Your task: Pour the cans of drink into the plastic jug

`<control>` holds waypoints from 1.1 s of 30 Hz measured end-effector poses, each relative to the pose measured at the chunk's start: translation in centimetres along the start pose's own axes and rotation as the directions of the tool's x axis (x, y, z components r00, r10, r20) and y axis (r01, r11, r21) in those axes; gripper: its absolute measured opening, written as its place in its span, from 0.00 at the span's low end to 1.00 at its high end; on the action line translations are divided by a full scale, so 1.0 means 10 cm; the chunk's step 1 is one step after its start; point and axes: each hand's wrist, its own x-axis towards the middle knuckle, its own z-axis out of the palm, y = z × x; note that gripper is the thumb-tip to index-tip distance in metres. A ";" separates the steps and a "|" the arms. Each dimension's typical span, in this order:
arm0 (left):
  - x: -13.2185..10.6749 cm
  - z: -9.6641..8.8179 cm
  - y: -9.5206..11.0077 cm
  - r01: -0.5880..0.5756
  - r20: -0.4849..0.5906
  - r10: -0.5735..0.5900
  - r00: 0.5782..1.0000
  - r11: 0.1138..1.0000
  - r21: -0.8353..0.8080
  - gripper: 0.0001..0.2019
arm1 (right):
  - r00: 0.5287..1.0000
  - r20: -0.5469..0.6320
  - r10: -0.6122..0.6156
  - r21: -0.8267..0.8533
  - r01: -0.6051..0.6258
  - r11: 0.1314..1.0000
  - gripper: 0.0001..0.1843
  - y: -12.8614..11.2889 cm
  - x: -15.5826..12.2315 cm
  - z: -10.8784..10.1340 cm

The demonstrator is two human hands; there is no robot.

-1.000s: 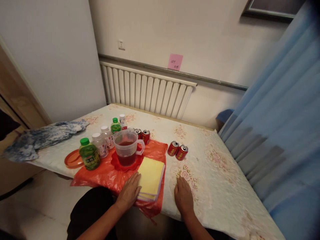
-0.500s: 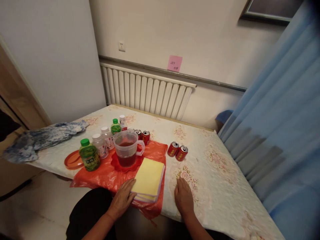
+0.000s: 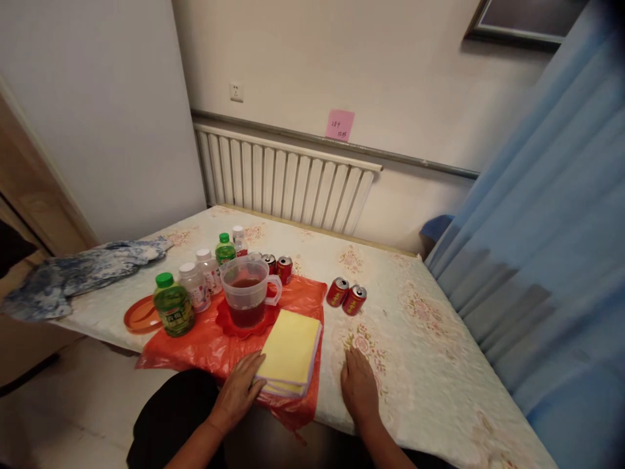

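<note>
My left hand (image 3: pixel 239 389) lies flat with fingers stretched out, touching the near left edge of a stack of yellow cloths (image 3: pixel 290 350) on a red plastic sheet (image 3: pixel 205 340). My right hand (image 3: pixel 359 387) rests open, palm down, on the flowered tablecloth (image 3: pixel 420 339) to the right of the stack. Behind the stack stands a clear jug (image 3: pixel 247 292) of dark red liquid on a red lid. Neither hand holds anything.
Left of the jug are a green bottle (image 3: pixel 171 305), white-capped bottles (image 3: pixel 195 283) and an orange tray (image 3: pixel 140 315). Red cans (image 3: pixel 346 295) lie mid-table, two more (image 3: pixel 278 264) behind the jug. A blue patterned cloth (image 3: pixel 73 277) is far left; a blue curtain (image 3: pixel 547 273) hangs right.
My left hand has slid back toward me along the stack's left edge. The right hand has stayed in place.
</note>
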 end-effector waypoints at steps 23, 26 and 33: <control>-0.02 0.07 -0.02 0.031 -0.026 -0.032 0.999 0.999 -0.031 0.23 | 0.999 -0.015 0.045 0.079 -0.043 0.996 0.21 0.01 -0.03 0.01; -0.03 0.07 -0.01 0.045 -0.031 -0.046 0.998 0.999 -0.021 0.23 | 0.993 -0.028 0.116 0.146 -0.111 0.983 0.21 0.03 0.02 0.01; -0.09 0.11 -0.03 0.045 -0.076 -0.048 0.996 0.998 -0.038 0.24 | 0.998 -0.032 0.053 0.408 -0.036 0.912 0.21 -0.44 1.19 -0.28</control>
